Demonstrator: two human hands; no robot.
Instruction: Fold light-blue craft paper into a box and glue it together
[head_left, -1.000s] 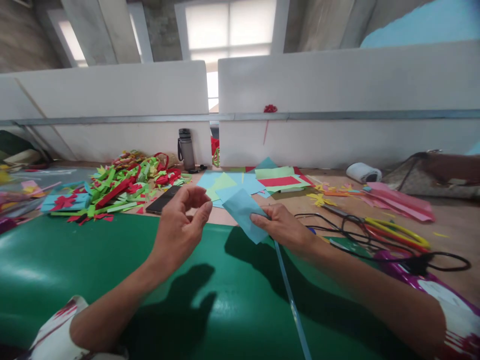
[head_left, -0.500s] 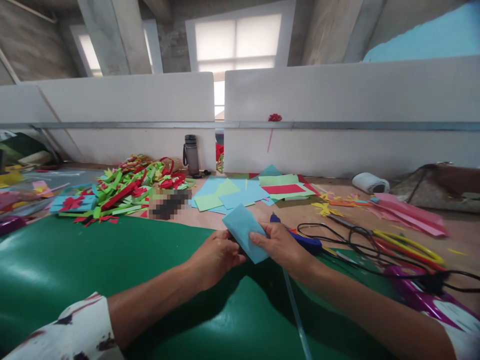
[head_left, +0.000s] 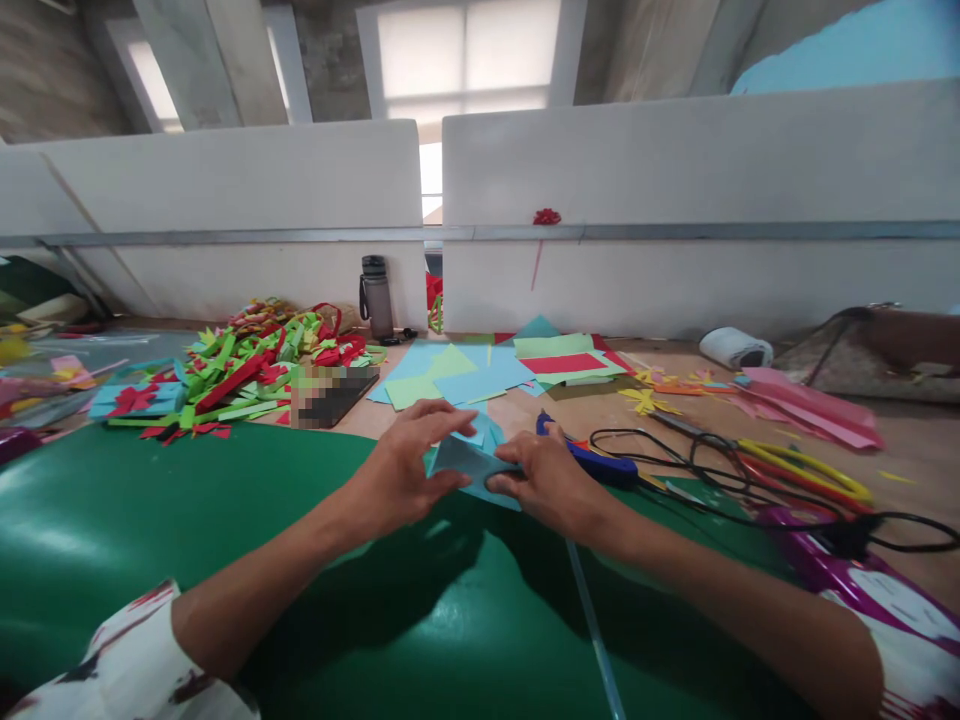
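Both of my hands hold one light blue paper piece low over the far edge of the green mat. My left hand pinches its left side, with the forefinger stretched over the top fold. My right hand grips its right side with curled fingers. The paper is bent, with folded flaps standing up between the hands. A blue glue gun lies just behind my right hand.
Sheets of blue, green and red paper lie behind the hands. A heap of green and red paper strips sits at the left, with a grey bottle by the white partition. Black cables, pink paper and a white roll lie at the right.
My left hand came over from the air and took the blue paper beside my right hand. The paper, flat and upright before, is now lowered and bent into folds.
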